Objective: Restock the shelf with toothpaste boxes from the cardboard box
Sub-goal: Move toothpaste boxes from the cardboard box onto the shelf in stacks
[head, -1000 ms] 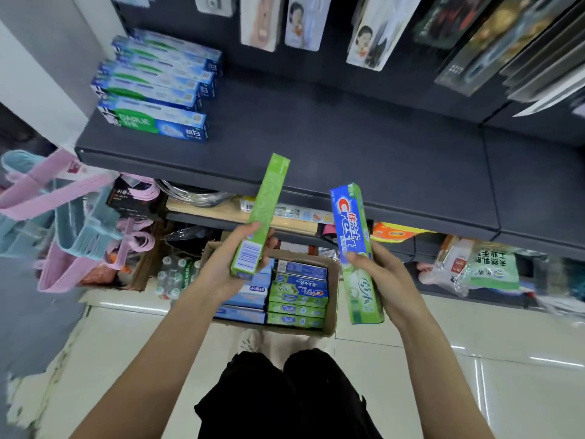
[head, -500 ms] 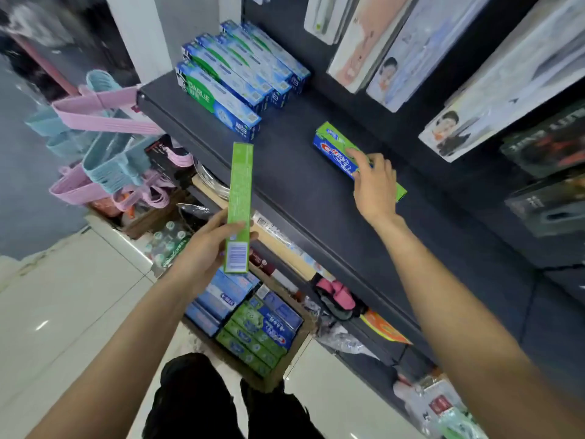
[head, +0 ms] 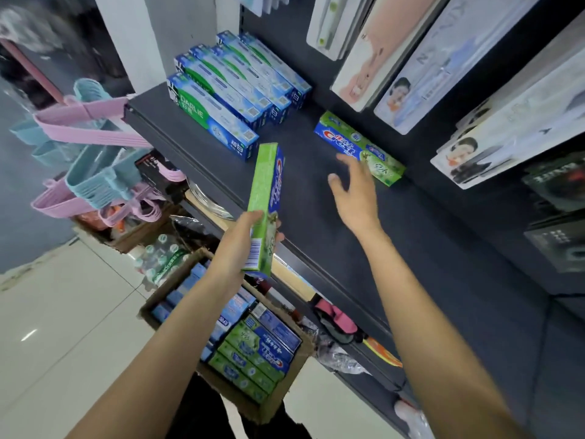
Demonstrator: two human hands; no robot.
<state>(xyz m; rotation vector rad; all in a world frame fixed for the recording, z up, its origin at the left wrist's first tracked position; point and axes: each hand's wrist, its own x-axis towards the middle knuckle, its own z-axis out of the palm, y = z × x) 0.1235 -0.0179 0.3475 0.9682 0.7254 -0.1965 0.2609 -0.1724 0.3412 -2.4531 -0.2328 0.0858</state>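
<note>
A green and blue Crest toothpaste box (head: pixel 359 147) lies flat on the dark shelf (head: pixel 316 198), near its back wall. My right hand (head: pixel 356 193) hovers just in front of it, fingers spread, holding nothing. My left hand (head: pixel 242 245) grips the lower end of a second green Crest box (head: pixel 265 198), held upright above the shelf's front edge. The cardboard box (head: pixel 275 403) sits on the floor below my arms, holding several blue and green toothpaste boxes (head: pixel 253 353). A stack of blue Darlie boxes (head: pixel 231 90) fills the shelf's left end.
Carded goods (head: pixel 408 58) hang on the back wall above the shelf. Pink and blue plastic hangers (head: pixel 88 160) hang at the left. A pack of water bottles (head: pixel 161 258) stands beside the cardboard box. Lower shelves hold mixed items (head: pixel 335 321).
My right hand has let go of the Crest box on the shelf and drawn back toward me. My left hand has lifted its box up toward the shelf.
</note>
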